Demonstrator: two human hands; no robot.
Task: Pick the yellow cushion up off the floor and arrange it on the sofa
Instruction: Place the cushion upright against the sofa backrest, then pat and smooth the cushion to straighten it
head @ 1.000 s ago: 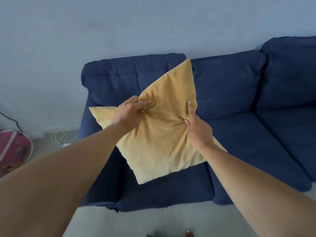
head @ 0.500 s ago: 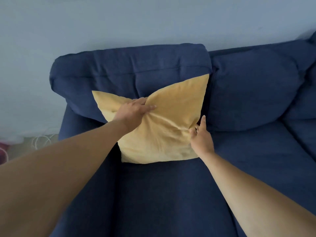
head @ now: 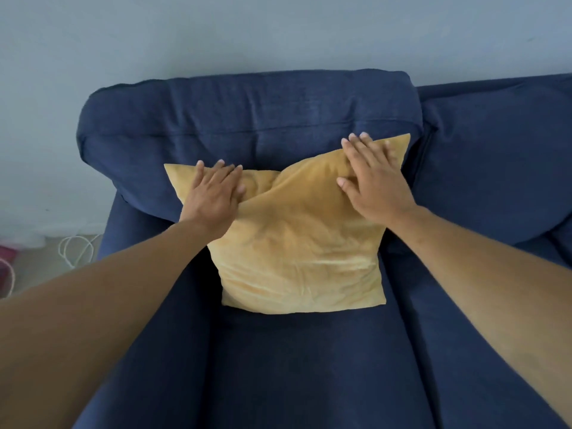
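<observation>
— So, where's the yellow cushion (head: 297,243) right now?

— It's on the sofa (head: 309,366), standing on its near edge on the seat & leaning back vs. the far-left back pillow (head: 247,119). Top edge sags in the middle, so the 2 top corners stick up; the right corner sits higher than the left one.

— And your hands?

— Your left hand (head: 213,193) lies flat on the top-left part of the cushion, palm down, fingers spread & pointing toward the wall. Nothing gripped, just pressing on the fabric. Your right hand (head: 374,181) does the same on the top-right part, fingers splayed out, tips reaching the top edge near the right corner. It isn't pinching anything either.

— Cushion straight?

— Approx. square to you, tilted a bit: left side lower, right side higher. Fabric is wrinkled across the front, w/ a fold running between the two hands.

— Anything else around?

— Second back pillow (head: 495,156) to the right, just beside the cushion's right edge; can't tell if they touch. Pale blue wall (head: 247,32) behind the sofa. On the floor (head: 34,261) far left you've got a white cable (head: 75,249) in loops, plus something pink (head: 6,253) at the frame edge, too cut off to tell what it is. Both forearms are bare & reach in from the near corners.
</observation>
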